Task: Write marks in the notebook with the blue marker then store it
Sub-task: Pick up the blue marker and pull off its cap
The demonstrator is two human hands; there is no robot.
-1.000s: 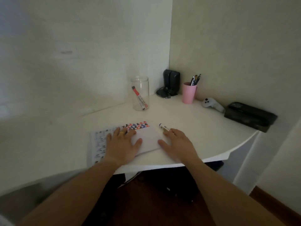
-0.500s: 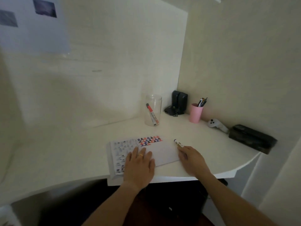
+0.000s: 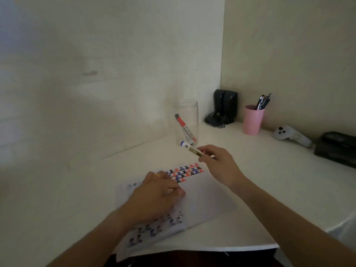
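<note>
1. The white-barrelled marker with a blue cap (image 3: 189,148) is off the desk, pinched near one end by the right hand (image 3: 217,164); its capped end points up and left, above the far edge of the open white notebook (image 3: 202,197).
2. The cap looks to be on, so I judge the step in hand is uncapping and turning the marker to a writing hold. The pinch should shift toward mid-barrel first, so the pull does not flick it loose.
3. The left hand (image 3: 156,191) rests curled on the left page, gripping nothing I can make out; it could steady the page or come up to pull the cap.
4. Rows of red, blue and black marks (image 3: 185,172) fill the upper page; new marks belong on the blank paper below.
5. The clear glass jar (image 3: 186,123) holding a red-capped marker (image 3: 184,128) stands just behind, probably the storage place.
</note>
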